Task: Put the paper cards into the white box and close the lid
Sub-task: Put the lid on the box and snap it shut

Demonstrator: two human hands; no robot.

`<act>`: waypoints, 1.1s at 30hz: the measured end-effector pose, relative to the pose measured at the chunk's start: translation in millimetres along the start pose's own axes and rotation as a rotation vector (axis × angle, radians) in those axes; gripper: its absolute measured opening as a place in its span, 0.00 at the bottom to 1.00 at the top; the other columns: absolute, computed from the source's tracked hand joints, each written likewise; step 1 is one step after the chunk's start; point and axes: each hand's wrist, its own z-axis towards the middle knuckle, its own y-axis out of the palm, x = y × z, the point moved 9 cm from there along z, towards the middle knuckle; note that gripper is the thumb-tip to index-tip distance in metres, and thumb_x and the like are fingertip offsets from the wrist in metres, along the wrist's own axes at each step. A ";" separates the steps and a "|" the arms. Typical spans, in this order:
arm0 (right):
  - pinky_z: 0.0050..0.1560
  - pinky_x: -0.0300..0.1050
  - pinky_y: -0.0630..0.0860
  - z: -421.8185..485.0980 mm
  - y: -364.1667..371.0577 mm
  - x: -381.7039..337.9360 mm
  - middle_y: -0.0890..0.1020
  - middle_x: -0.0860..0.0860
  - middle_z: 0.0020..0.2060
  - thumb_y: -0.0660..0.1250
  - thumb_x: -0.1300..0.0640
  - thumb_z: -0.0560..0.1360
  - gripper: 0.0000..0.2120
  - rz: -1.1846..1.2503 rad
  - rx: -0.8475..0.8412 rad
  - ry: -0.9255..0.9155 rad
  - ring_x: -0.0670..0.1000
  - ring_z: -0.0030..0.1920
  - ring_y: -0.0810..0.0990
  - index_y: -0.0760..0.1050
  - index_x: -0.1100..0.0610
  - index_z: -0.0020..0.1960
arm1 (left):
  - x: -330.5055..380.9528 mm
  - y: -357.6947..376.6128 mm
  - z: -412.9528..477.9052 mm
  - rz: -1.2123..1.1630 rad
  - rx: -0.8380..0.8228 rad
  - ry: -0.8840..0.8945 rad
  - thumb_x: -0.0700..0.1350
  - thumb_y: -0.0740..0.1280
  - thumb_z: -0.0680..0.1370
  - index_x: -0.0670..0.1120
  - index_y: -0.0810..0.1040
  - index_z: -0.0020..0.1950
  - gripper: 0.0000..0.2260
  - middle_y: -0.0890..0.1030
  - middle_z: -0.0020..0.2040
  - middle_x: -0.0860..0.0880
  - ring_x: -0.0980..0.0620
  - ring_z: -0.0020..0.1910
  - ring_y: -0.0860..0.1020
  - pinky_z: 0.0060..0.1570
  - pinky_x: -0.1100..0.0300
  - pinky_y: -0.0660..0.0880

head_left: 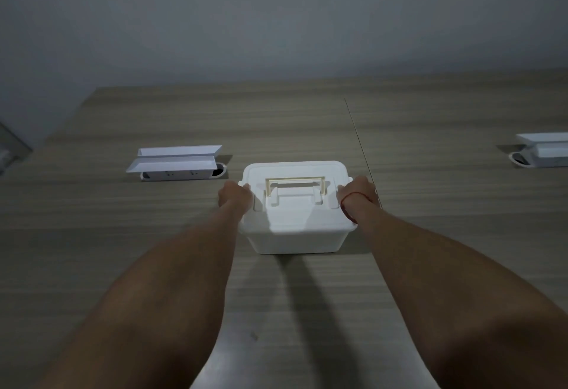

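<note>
**Both hands bracketing the box at its short ends**

The white box (296,226) is sitting on the table (153,250) straight ahead of the person, its long axis running left to right across the view. The lid (295,201) is lying flat on top, with the cream handle (295,185) folded down along that same axis. No paper cards are showing anywhere, so by my reading they are already inside.

The left hand (235,196) is pressing against the left end of the lid, and the right hand (356,193), with a red string (349,204) around its wrist, is pressing against the right end. The fingers are curling around the lid's edge at the side clasps, but they are mostly hidden behind the hands, so I cannot tell whether they are clamped or only resting. Neither hand is nearer than the other; the box is lying squarely between them.

The coming move is turning on this symmetry: the clasps are sitting at the short ends, directly under each hand, so pressing inward and down from both sides looks like what is left. Whether the clasps are already latched is not visible.

Two white socket units (176,163) (541,150) are standing well apart from the box.
</note>
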 end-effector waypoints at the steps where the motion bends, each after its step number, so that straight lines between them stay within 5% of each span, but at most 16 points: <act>1: 0.61 0.49 0.74 0.3 1.5 2.3 0.78 0.58 0.64 0.66 0.54 0.76 0.19 0.018 -0.005 0.013 0.60 0.63 0.78 0.75 0.60 0.65 | -1.5 1.9 -0.3 -0.007 -0.002 -0.006 0.49 0.61 0.80 0.35 0.71 0.68 0.22 0.75 0.67 0.36 0.37 0.65 0.75 0.63 0.50 0.73; 10: 0.64 0.49 0.73 -0.7 29.5 27.5 0.77 0.57 0.64 0.63 0.45 0.76 0.28 0.344 -0.270 0.180 0.59 0.63 0.77 0.69 0.62 0.69 | -16.1 17.3 -5.4 -0.077 -0.128 -0.076 0.58 0.54 0.81 0.35 0.66 0.73 0.31 0.72 0.70 0.37 0.39 0.67 0.73 0.65 0.50 0.70; 15: 0.62 0.48 0.75 1.3 32.9 26.0 0.79 0.57 0.61 0.65 0.43 0.73 0.29 0.421 -0.351 0.192 0.58 0.60 0.80 0.72 0.61 0.67 | -30.9 23.5 7.6 -0.162 -0.240 -0.097 0.65 0.57 0.75 0.39 0.67 0.73 0.37 0.77 0.66 0.40 0.39 0.61 0.78 0.60 0.46 0.76; 22: 0.68 0.54 0.72 21.3 66.4 44.7 0.77 0.56 0.64 0.67 0.40 0.69 0.33 0.582 -0.480 0.279 0.58 0.64 0.78 0.71 0.55 0.69 | -26.3 -11.6 10.4 0.096 0.066 0.031 0.66 0.67 0.70 0.35 0.75 0.63 0.37 0.79 0.61 0.38 0.38 0.60 0.79 0.56 0.50 0.76; 25: 0.63 0.54 0.75 23.1 62.7 50.4 0.80 0.54 0.62 0.74 0.40 0.58 0.40 0.629 -0.417 0.318 0.57 0.58 0.81 0.73 0.53 0.67 | -17.6 -19.2 7.3 0.157 0.117 0.088 0.65 0.67 0.70 0.35 0.79 0.56 0.33 0.82 0.55 0.38 0.39 0.55 0.81 0.48 0.53 0.75; 28: 0.57 0.46 0.76 7.8 41.0 40.7 0.80 0.54 0.60 0.74 0.45 0.66 0.33 0.599 -0.325 0.281 0.55 0.53 0.81 0.73 0.56 0.66 | -17.6 -6.6 3.0 0.051 0.087 0.092 0.62 0.66 0.73 0.36 0.74 0.63 0.32 0.79 0.61 0.38 0.38 0.59 0.78 0.54 0.50 0.76; 33: 0.64 0.50 0.75 13.0 26.3 38.3 0.78 0.56 0.64 0.71 0.38 0.65 0.39 0.352 -0.187 0.175 0.58 0.62 0.79 0.70 0.60 0.68 | -30.6 9.7 -2.9 -0.189 0.039 -0.008 0.59 0.64 0.75 0.39 0.72 0.67 0.30 0.78 0.63 0.40 0.40 0.61 0.77 0.59 0.51 0.74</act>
